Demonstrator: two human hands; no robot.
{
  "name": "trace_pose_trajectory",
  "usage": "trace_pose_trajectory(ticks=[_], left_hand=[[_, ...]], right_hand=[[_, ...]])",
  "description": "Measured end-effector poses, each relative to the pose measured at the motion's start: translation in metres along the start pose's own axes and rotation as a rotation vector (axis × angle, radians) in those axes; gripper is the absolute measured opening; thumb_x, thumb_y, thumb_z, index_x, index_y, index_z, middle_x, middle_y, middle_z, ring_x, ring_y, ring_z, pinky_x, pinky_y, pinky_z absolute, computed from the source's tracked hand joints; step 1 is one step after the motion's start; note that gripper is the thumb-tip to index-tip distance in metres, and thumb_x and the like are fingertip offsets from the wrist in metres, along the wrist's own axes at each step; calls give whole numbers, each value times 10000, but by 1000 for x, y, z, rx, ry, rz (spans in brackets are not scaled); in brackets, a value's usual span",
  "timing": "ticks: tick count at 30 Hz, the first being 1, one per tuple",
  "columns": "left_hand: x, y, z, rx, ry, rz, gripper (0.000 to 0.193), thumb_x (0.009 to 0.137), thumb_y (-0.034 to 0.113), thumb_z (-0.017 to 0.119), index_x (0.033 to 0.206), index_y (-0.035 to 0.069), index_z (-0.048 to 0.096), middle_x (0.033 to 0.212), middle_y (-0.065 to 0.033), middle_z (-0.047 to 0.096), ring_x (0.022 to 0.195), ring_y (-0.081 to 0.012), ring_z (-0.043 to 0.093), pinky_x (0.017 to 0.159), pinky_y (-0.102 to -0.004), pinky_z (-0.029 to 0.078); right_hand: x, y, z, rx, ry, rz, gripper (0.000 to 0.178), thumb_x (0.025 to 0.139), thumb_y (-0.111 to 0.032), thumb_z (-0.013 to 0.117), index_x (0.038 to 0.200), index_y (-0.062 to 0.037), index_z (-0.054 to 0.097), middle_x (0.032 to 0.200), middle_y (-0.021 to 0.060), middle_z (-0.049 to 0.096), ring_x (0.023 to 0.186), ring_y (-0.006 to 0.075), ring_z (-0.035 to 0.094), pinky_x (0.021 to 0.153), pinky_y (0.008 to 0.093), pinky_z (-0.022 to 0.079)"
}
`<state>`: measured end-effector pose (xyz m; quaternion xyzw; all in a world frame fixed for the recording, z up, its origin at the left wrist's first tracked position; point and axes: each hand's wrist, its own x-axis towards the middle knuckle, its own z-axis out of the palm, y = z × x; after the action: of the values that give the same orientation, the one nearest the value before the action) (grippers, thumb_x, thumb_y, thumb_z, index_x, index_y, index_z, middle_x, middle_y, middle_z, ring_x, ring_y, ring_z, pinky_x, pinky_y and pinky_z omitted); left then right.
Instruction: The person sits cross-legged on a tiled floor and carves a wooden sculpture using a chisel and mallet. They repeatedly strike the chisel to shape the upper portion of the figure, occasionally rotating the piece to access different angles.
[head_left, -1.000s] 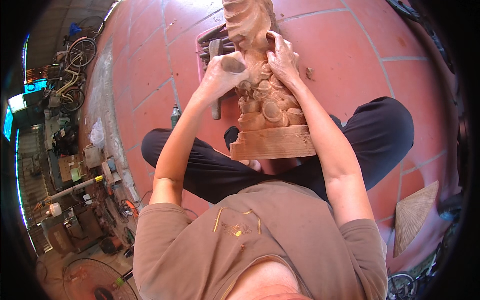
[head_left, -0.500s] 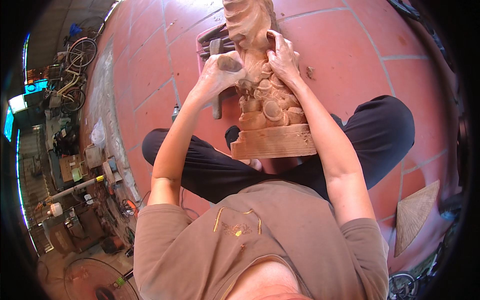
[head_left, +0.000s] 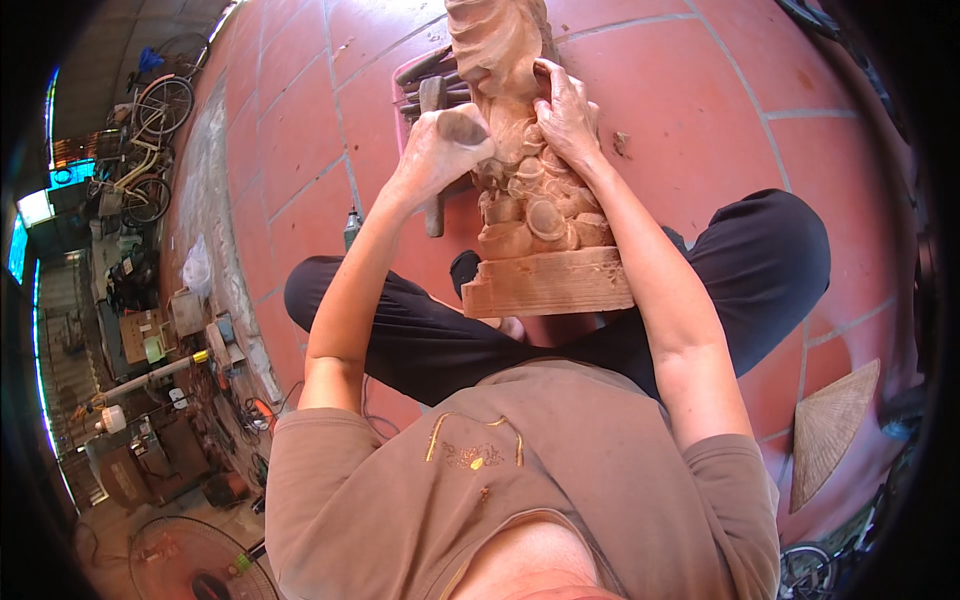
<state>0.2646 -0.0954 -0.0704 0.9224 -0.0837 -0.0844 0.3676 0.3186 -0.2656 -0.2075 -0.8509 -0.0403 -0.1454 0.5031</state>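
Observation:
A carved wooden statue (head_left: 530,190) leans away from me, its flat block base (head_left: 548,284) between my crossed legs and its upper end cut off by the top of the view. My left hand (head_left: 440,150) is at the carving's left side, closed round a small dull brown piece with an oval face (head_left: 461,127); its kind does not show. That hand's fingertips are hidden. My right hand (head_left: 568,118) grips the statue's right side, fingers bent against the wood.
A pink tray (head_left: 400,85) of dark, long-handled tools lies behind my left hand, with a wooden bar-shaped piece (head_left: 433,215) beside it. A small bottle (head_left: 352,229) stands by my left knee. A conical hat (head_left: 835,435) lies at right, a fan (head_left: 195,565) lower left, bicycles (head_left: 150,150) far left.
My left hand has shifted very slightly to the right against the carving. The right hand and the statue look the same.

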Motion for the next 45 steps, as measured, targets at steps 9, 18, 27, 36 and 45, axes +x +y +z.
trace_pose_trajectory(ticks=[9, 18, 27, 36, 45], left_hand=[[9, -21, 17, -50, 107, 179, 156, 833, 137, 746, 932, 49, 664, 739, -69, 669, 705, -122, 619, 699, -314, 508], [24, -10, 6, -78, 187, 54, 181, 834, 179, 770, 895, 26, 694, 767, -26, 687, 726, -90, 614, 697, -287, 518], [22, -33, 28, -56, 183, 202, 137, 877, 142, 737, 964, 45, 693, 803, 20, 666, 774, -66, 600, 746, -259, 504], [36, -16, 23, -139, 212, 31, 131, 868, 171, 741, 914, 54, 701, 808, 11, 665, 747, -79, 609, 704, -280, 507], [23, 2, 11, 72, 62, -67, 135, 837, 144, 749, 906, 41, 697, 784, -1, 677, 757, -75, 612, 716, -282, 512]], right_hand=[[0, -1, 4, 100, -62, 23, 586, 850, -99, 592, 1406, -240, 470, 1336, 67, 582, 1301, 267, 478, 1036, 526, 323], [2, 0, 2, 102, -63, 24, 575, 862, -104, 584, 1410, -234, 465, 1342, 70, 578, 1313, 263, 468, 1046, 524, 312], [1, -2, -1, 110, -53, 7, 581, 864, -98, 580, 1415, -231, 455, 1338, 69, 581, 1308, 261, 470, 1048, 517, 311], [-1, -13, -3, 38, -6, -8, 555, 853, -83, 600, 1390, -182, 501, 1310, 77, 632, 1256, 278, 547, 1045, 454, 422], [0, 0, 2, 96, -40, 12, 574, 869, -96, 581, 1413, -225, 454, 1328, 99, 574, 1303, 280, 470, 1038, 539, 314]])
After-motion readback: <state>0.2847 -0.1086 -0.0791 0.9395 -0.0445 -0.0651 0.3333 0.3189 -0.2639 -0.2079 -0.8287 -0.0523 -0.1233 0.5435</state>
